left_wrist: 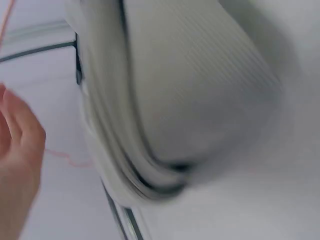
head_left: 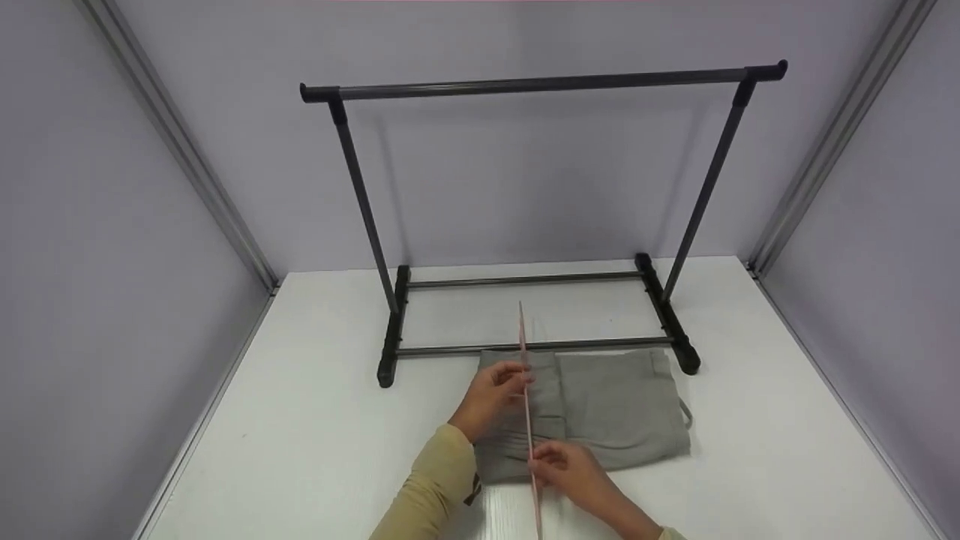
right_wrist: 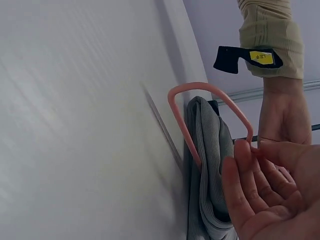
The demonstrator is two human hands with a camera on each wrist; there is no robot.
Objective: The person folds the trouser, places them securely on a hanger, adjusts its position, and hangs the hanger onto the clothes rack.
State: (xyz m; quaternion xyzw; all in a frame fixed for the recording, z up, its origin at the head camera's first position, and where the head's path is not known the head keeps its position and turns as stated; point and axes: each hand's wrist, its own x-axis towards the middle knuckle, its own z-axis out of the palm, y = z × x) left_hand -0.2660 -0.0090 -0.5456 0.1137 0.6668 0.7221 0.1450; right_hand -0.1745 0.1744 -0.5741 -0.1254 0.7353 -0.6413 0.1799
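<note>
A thin pink clothes hanger [head_left: 527,420] stands edge-on above a folded grey ribbed garment [head_left: 619,405]. My left hand [head_left: 487,396] pinches it about midway along, over the garment's left part. Closer to the front, my right hand [head_left: 576,474] pinches it between thumb and fingers at the garment's front edge. In the right wrist view, the rounded end of the hanger [right_wrist: 210,86] sticks up beside the folded garment [right_wrist: 212,150], and its lower stretch passes out of sight at the cloth. Blurred garment folds [left_wrist: 165,100] fill much of the left wrist view.
Behind the garment stands a dark metal clothes rack [head_left: 540,84], with its front floor bar [head_left: 450,351] along the garment's far edge. Pale walls enclose the white table [head_left: 315,420] at the back and sides. A black strap [right_wrist: 262,57] with a yellow label sits at the left sleeve cuff.
</note>
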